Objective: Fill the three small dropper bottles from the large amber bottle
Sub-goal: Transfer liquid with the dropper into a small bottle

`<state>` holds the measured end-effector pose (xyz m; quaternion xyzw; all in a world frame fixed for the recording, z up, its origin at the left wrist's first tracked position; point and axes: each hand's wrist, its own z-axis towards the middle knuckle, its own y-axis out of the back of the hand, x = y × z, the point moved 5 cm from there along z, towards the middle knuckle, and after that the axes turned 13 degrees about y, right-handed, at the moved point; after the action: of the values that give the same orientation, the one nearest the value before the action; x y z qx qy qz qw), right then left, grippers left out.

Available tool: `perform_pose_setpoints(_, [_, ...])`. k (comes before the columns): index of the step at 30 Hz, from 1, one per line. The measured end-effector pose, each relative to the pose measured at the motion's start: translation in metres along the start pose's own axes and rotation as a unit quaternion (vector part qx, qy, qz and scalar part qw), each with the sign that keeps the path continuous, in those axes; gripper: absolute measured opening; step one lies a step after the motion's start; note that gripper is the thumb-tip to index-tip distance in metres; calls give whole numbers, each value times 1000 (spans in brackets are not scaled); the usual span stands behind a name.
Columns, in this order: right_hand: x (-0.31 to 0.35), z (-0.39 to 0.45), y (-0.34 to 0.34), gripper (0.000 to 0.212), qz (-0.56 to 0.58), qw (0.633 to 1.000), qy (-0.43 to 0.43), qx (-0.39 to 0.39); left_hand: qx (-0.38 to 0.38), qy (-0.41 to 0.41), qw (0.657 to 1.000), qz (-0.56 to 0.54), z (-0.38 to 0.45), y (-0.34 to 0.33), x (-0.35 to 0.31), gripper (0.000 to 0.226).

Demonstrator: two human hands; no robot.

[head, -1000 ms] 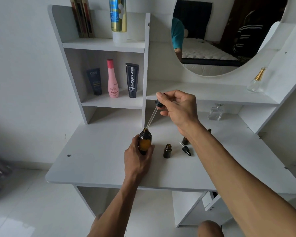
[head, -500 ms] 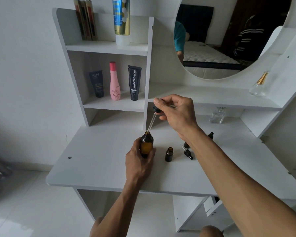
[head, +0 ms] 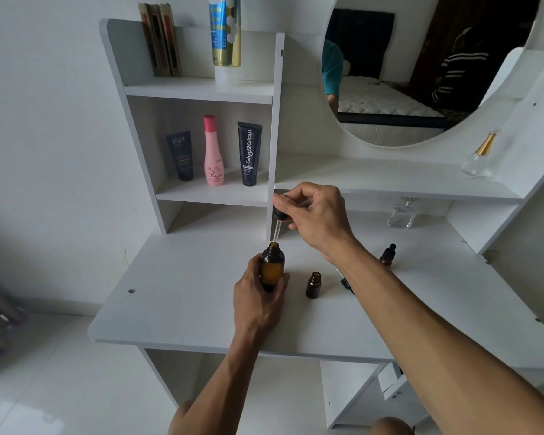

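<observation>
The large amber bottle stands open on the white desk, and my left hand grips its lower body. My right hand pinches the black bulb of a glass dropper, whose tip hangs just above the bottle's mouth. To the right stands a small amber bottle with no cap. A loose black dropper cap lies beside my right forearm. Farther right, a second small bottle wears its dropper cap. A third small bottle is hidden from view.
A vertical shelf divider rises just behind the dropper. Tubes and a pink bottle stand on the left shelf. A clear square perfume bottle sits at the desk's back right, and a gold-capped one stands under the round mirror.
My right hand has lowered the dropper, so its tip is now close above the large bottle's mouth. My left hand keeps the same grip on the bottle.
</observation>
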<state>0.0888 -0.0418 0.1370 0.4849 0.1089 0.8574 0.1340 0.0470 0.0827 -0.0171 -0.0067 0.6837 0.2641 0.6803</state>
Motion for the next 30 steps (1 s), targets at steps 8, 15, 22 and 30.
perform_pose_setpoints(8, [-10, -9, -13, 20, -15, 999, 11, 33, 1, -1, 1000, -1, 0, 0, 0, 49])
perform_pose_setpoints(15, [-11, -13, -14, 22, -23, 999, 14, 42, 4, -1, 1000, -1, 0, 0, 0, 50])
perform_pose_setpoints(22, [-7, -13, -11, 20, 0, 999, -9, 40, 5, 3, 1000, 3, -1, 0, 0, 49])
perform_pose_setpoints(30, [-2, -10, 2, 19, 45, 998, -31, -14, 7, 3, 1000, 6, -1, 0, -1, 50])
